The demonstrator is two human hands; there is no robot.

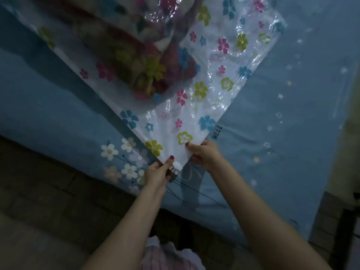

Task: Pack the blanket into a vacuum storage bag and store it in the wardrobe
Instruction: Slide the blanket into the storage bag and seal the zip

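- Blanket (148,61) sits inside the bag (204,78), on the bed (272,133), well beyond the fingers.
- Left hand (157,174) pinches the clip (176,168) at the bag's corner; right hand (204,154) pinches the edge just beside it.
- Risk: the clip skipping leaves the seal gapped, so air would leak.

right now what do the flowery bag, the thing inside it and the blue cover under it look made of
Storage bag: thin clear plastic printed with flowers, glossy; it crinkles and throws bright glare.
Blanket inside: looks like soft fleece or plush, matte and lumpy, though blurred through the film.
Bed sheet: woven cloth, probably cotton, matte with soft creases and printed stars.
Both hands pinch the bag's near corner.
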